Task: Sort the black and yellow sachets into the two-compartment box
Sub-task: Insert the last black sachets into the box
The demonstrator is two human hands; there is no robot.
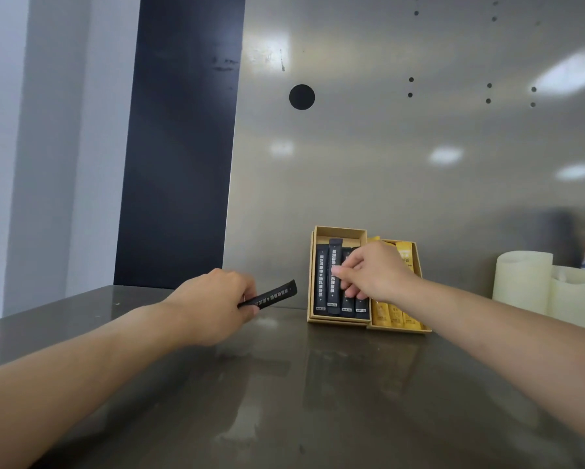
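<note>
Bare forearms stretch over the grey counter (284, 401). Left hand (216, 306) grips one end of a loose black sachet (274, 294), held above the counter just left of the box (338, 230). Right hand (375, 270) pinches a raised black sachet (334, 255) in the left compartment; yellow sachets (396, 314) lie in the right one

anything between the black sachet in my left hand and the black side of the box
Yes: the right hand lies over the black side, pinching a sachet there. Nothing else visible blocks the incoming sachet.
</note>
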